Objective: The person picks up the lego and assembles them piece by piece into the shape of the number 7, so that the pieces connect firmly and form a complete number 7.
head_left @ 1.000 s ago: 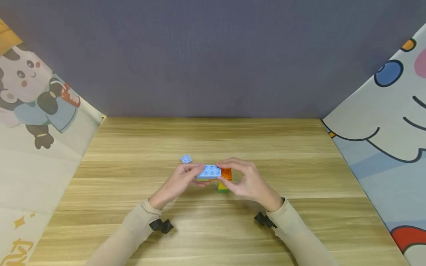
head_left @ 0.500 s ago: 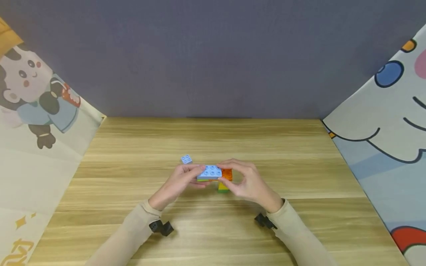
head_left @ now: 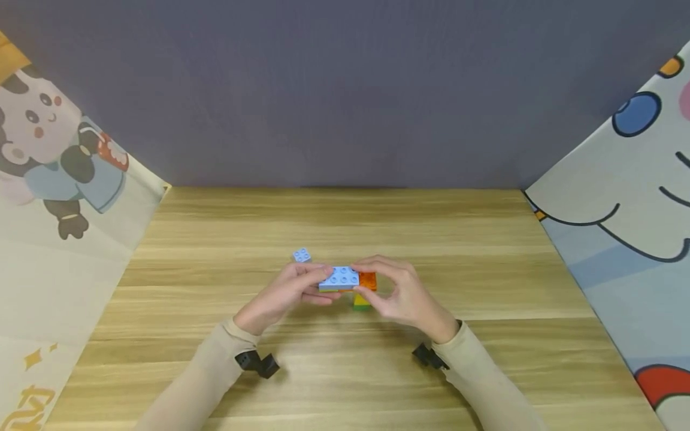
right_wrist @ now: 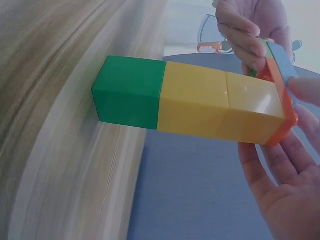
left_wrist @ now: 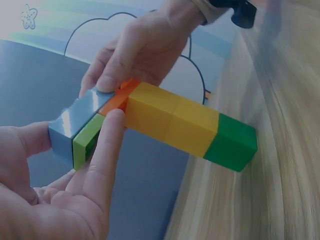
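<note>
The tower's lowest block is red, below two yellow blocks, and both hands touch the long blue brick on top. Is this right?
Not red: the lowest block is green, as the right wrist view shows. The two yellow blocks above it and the left hand and right hand on the long blue brick are correct.

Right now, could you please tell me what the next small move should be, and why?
Probably a gentle squeeze by the left hand, pressing the long blue brick and lime brick together: the thumb lies on top, fingers reach underneath, and the lime brick overhangs the yellow bricks.
</note>
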`<state>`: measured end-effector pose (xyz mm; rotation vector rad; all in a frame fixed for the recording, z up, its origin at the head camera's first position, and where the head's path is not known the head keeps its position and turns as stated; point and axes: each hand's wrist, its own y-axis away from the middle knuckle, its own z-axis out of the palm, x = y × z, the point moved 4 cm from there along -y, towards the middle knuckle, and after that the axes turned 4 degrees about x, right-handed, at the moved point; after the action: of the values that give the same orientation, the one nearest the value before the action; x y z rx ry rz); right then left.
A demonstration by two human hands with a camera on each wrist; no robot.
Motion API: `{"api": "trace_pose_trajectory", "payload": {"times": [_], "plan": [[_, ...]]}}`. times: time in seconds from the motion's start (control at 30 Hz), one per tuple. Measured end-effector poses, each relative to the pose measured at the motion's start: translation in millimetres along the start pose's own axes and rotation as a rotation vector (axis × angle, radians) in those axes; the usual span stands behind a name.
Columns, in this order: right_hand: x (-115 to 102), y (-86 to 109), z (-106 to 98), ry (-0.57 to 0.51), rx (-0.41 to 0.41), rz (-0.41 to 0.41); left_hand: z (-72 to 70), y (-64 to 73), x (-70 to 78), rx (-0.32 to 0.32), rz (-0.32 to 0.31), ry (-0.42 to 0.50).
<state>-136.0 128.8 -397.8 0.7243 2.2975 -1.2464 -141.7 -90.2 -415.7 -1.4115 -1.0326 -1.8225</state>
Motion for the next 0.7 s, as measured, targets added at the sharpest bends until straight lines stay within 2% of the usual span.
{"api": "trace_pose_trajectory", "payload": {"times": [0.17, 0.4, 0.7], "plan": [[0.3, 0.6, 0.6, -0.01, 0.006, 0.007, -0.8, 0.1, 0.1, 0.005, -0.029, 0.036], [0.4, 0.6, 1.1, -0.007, 0.005, 0.005, 0.5, -0.7, 0.3, 0.012, -0.013, 0.021], [2.2, 2.8, 3.1, -0.005, 0.01, -0.001, 3.3, -3.3, -1.3, 0.054, -0.011, -0.001]]}}
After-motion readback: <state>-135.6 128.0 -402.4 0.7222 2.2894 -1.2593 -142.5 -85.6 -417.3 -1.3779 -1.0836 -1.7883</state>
